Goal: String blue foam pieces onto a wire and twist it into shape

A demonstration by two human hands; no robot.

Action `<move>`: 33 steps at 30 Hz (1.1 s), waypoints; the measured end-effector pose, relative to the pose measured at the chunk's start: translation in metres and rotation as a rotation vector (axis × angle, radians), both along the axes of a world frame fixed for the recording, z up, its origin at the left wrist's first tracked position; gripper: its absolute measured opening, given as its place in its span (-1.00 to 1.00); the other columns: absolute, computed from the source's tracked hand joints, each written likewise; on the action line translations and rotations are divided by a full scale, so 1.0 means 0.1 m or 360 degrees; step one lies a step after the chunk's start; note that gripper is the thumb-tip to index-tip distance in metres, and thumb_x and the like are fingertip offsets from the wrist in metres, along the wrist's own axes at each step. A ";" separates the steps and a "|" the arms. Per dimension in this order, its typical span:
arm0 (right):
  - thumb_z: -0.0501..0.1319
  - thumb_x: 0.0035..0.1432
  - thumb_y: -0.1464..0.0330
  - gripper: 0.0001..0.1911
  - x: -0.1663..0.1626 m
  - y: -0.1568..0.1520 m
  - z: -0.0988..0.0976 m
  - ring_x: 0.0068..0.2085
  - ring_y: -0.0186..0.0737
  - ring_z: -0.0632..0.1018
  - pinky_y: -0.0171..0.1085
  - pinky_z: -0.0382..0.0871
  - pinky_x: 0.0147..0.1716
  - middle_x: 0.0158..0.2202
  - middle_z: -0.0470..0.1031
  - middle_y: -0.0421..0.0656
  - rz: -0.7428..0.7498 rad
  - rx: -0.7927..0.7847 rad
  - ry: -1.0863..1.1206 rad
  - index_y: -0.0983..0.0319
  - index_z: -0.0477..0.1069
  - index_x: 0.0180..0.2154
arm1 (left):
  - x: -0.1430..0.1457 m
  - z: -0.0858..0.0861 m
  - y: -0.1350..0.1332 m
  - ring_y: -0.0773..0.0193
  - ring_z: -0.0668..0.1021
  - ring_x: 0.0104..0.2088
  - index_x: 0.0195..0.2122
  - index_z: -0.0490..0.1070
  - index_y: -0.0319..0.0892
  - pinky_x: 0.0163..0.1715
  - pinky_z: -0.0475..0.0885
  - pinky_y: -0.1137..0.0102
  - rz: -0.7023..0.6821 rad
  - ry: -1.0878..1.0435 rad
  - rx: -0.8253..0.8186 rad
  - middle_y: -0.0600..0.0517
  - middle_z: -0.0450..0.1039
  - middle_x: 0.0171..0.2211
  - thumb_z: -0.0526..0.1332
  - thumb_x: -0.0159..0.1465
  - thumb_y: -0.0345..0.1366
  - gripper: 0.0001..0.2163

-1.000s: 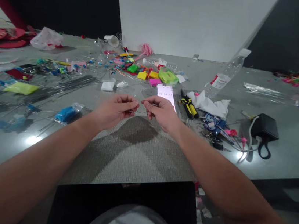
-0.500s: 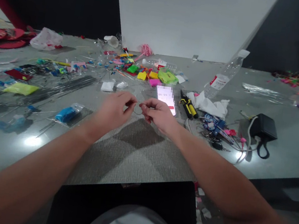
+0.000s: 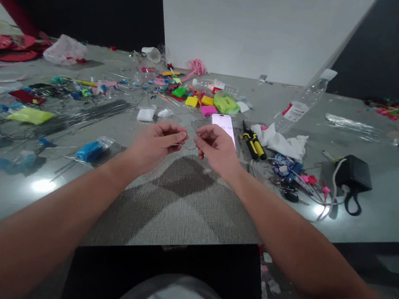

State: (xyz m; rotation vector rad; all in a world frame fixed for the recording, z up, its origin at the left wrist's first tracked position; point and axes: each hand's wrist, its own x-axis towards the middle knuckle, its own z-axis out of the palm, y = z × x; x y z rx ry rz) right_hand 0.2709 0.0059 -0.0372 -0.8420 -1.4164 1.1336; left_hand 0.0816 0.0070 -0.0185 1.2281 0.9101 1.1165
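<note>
My left hand (image 3: 157, 143) and my right hand (image 3: 216, 148) are held close together above the grey table (image 3: 176, 205). Both pinch a thin bent wire (image 3: 189, 145) that spans the small gap between their fingertips. The wire is fine and hard to make out. A phone (image 3: 225, 126) with a lit screen lies just behind my right hand. Yellow-and-black pliers (image 3: 253, 141) lie to the right of the phone.
Bright craft bits (image 3: 195, 98) are heaped behind the phone. Long thin wires (image 3: 89, 113) and blue packets (image 3: 90, 150) lie at left. At right are a plastic bottle (image 3: 300, 106), crumpled tissue (image 3: 282, 140), a black charger (image 3: 352, 175) and a white board (image 3: 253, 28).
The hands drew the wire loop a little apart, then back close together. The view shifted slightly; the hands stay in front of the phone.
</note>
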 end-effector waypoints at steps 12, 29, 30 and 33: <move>0.27 0.24 0.35 -0.94 -0.01 -0.08 0.01 -0.60 -0.44 0.40 -0.39 0.31 -0.64 -0.51 0.39 -0.33 -0.0070 -0.0018 -0.0248 0.19 0.43 -0.24 | -0.05 0.03 0.00 0.29 0.51 -0.39 -0.27 0.56 -0.15 -0.34 0.40 0.38 0.0102 0.0914 0.0837 0.04 0.55 -0.38 0.31 0.26 -0.29 -0.93; 0.29 0.16 0.35 -0.87 -0.01 -0.01 0.10 -0.33 -0.33 0.41 -0.30 0.52 -0.38 -0.42 0.33 -0.23 0.0145 -0.0402 0.0253 0.23 0.42 -0.41 | -0.03 -0.07 0.00 0.23 0.56 -0.27 -0.18 0.50 -0.14 -0.22 0.46 0.31 0.0085 0.1085 0.1083 0.00 0.56 -0.27 0.22 0.36 -0.26 -0.89; 0.29 0.15 0.36 -0.87 -0.02 -0.02 0.10 -0.33 -0.33 0.41 -0.29 0.53 -0.36 -0.42 0.33 -0.23 0.0162 -0.0432 0.0287 0.24 0.42 -0.43 | -0.04 -0.05 -0.01 0.22 0.55 -0.26 -0.18 0.50 -0.14 -0.20 0.45 0.29 0.0090 0.1152 0.1175 0.00 0.55 -0.27 0.21 0.36 -0.28 -0.90; 0.31 0.10 0.39 -0.87 -0.04 -0.04 0.09 -0.34 -0.31 0.43 -0.25 0.53 -0.35 -0.43 0.36 -0.21 0.0199 -0.0554 0.0382 0.26 0.42 -0.47 | -0.07 -0.01 -0.01 0.17 0.53 -0.21 -0.20 0.49 -0.15 -0.11 0.43 0.23 0.0059 0.1288 0.1383 -0.03 0.53 -0.25 0.20 0.35 -0.32 -0.92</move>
